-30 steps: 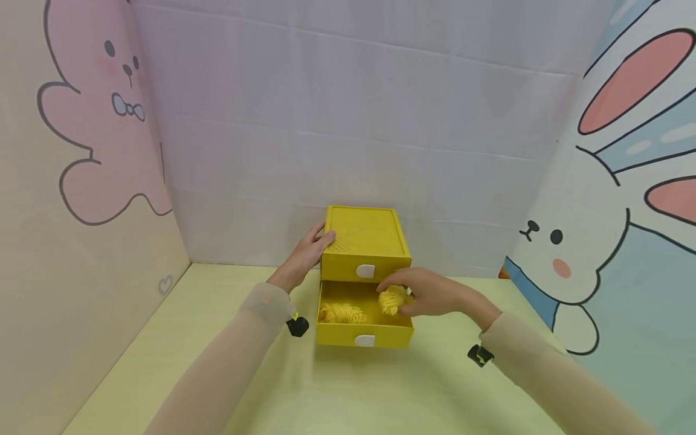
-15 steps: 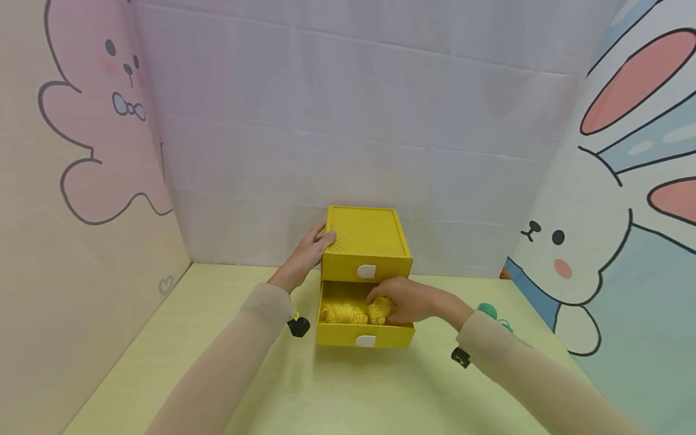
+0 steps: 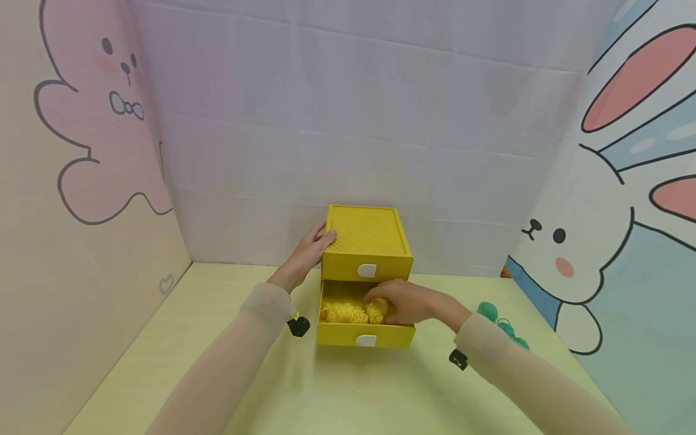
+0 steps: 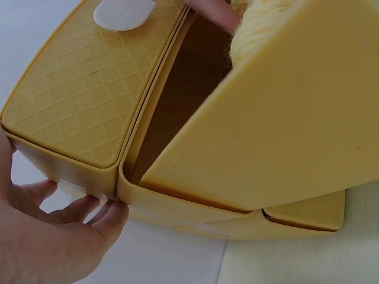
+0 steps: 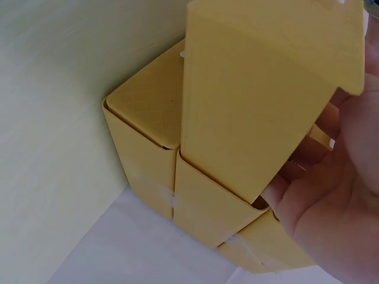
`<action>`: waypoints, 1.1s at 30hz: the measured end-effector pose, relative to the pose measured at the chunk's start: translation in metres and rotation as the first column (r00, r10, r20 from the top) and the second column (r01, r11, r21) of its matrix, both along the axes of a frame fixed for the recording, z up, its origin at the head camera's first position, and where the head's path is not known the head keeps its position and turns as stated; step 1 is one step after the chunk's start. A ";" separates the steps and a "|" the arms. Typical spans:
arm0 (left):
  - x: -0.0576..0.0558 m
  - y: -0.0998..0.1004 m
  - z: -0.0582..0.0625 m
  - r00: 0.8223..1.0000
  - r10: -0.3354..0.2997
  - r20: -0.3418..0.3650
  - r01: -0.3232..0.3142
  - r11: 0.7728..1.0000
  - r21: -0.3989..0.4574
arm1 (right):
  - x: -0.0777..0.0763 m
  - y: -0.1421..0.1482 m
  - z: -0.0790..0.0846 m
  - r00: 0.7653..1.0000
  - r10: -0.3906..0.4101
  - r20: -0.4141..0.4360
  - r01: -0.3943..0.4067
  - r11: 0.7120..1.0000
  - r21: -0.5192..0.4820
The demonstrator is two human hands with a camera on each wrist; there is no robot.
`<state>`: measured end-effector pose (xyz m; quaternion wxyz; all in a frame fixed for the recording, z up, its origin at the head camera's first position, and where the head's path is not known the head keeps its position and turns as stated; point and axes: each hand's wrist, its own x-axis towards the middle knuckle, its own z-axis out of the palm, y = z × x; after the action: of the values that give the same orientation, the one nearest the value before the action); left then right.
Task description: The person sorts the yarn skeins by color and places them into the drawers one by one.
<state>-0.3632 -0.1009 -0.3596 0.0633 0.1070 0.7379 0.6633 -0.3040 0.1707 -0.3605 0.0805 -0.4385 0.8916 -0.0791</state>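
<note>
A yellow drawer unit (image 3: 370, 229) stands against the back wall, its middle drawer (image 3: 331, 333) pulled out. A skein of yellow yarn (image 3: 344, 313) lies in the drawer's left part. My right hand (image 3: 410, 300) reaches into the right part, fingers bent around a second yellow yarn skein (image 3: 376, 310). In the right wrist view the drawer wall hides most of those fingertips. My left hand (image 3: 304, 257) holds the unit's upper left side, thumb on top; bent fingers (image 4: 109, 222) touch the side wall in the left wrist view.
Several green yarn balls (image 3: 487, 310) lie on the pale table (image 3: 261, 386), right of the unit and partly behind the right sleeve. The unit's top drawer (image 4: 89, 77) and bottom drawer (image 4: 314, 210) are closed. Printed walls stand left and right.
My right hand has lowered the yellow skein into the drawer and moved left, beside the other skein. More green yarn shows past the sleeve. The left hand stays put.
</note>
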 end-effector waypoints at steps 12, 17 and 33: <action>0.001 -0.001 0.001 1.000 -0.003 -0.003 0.003 1.000 0.008 | 0.011 0.021 0.013 0.999 -0.036 0.000 0.036 0.993 -0.114; 0.000 -0.001 0.000 1.000 -0.004 -0.006 0.004 1.000 0.008 | 0.016 0.036 0.017 0.999 -0.044 0.012 0.045 0.978 -0.204; 0.003 -0.001 0.000 1.000 -0.007 -0.008 0.007 1.000 -0.003 | 0.044 0.080 -0.003 0.979 -0.190 0.074 0.203 0.918 -0.340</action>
<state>-0.3598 -0.1023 -0.3596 0.0630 0.1121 0.7389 0.6614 -0.2595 0.2504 -0.3640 0.0113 -0.3524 0.9015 -0.2509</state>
